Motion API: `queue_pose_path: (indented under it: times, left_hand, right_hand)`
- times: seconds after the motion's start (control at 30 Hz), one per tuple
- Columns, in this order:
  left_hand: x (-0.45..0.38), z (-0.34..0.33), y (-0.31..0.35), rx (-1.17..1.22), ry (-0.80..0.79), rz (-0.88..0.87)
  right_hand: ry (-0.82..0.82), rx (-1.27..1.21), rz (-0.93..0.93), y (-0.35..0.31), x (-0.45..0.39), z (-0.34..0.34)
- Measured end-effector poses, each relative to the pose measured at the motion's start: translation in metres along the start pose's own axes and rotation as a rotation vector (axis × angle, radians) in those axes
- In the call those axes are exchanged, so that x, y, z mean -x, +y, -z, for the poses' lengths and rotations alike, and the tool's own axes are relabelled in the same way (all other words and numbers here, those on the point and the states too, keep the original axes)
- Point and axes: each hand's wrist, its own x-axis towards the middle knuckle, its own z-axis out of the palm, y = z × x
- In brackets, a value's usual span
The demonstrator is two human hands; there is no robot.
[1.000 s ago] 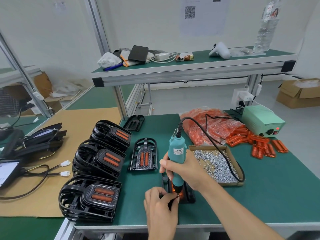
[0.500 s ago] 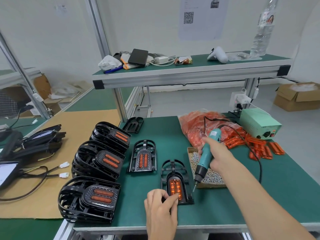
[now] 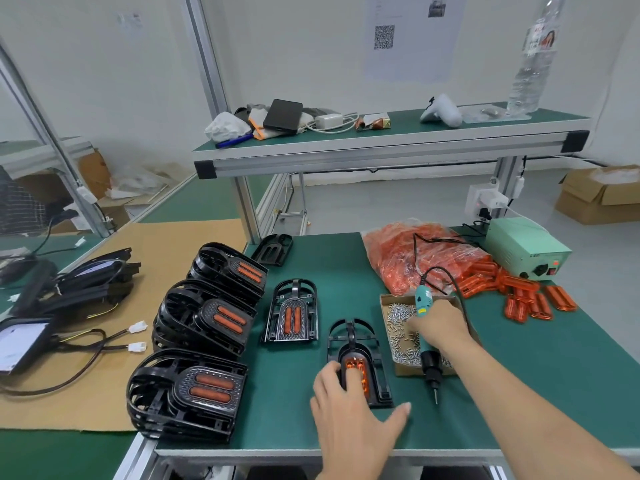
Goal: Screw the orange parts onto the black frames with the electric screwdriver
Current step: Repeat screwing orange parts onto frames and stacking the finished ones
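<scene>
A black frame [image 3: 353,344] with an orange part [image 3: 356,363] in it lies near the table's front edge. My left hand [image 3: 349,424] lies flat over its near end, fingers spread on the orange part. My right hand [image 3: 440,323] grips the teal electric screwdriver [image 3: 427,344] over the cardboard screw box [image 3: 401,327], fingertips down among the screws. The bit points down at the mat right of the frame. Another frame [image 3: 292,311] with orange parts lies just left and farther back.
Three stacks of finished black frames [image 3: 188,389] stand on the left. A bag of orange parts [image 3: 412,254], loose orange parts [image 3: 530,299] and the green power unit [image 3: 526,247] sit at the right back. One bare frame [image 3: 273,249] lies behind.
My right hand carried the screwdriver off the frame and right to the screw box. My left hand shifted from pinching at the frame's near end to lying flat over it.
</scene>
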Motion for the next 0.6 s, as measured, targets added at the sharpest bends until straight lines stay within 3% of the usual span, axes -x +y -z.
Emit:
queue_pose_path:
  times: [0.13, 0.3, 0.4, 0.5, 0.6]
  left_hand:
    - [-0.004, -0.002, 0.013, -0.074, -0.026, 0.068]
    - [0.000, 0.006, 0.009, 0.138, -0.081, 0.190]
    - [0.000, 0.021, 0.007, 0.420, -0.049, 0.308]
    - [-0.005, 0.036, 0.006, 0.757, -0.028, 0.457]
    - [-0.014, 0.049, 0.006, 1.105, -0.042, 0.628]
  right_hand:
    - [0.069, 0.108, 0.029, 0.000, 0.002, -0.004]
    - [0.058, 0.216, 0.046, -0.001, 0.014, 0.002]
    - [0.036, 0.381, 0.128, -0.008, 0.033, 0.003]
    - [0.159, 0.458, 0.277, -0.014, 0.061, -0.002]
    - [0.099, 0.204, 0.423, -0.026, 0.087, -0.007]
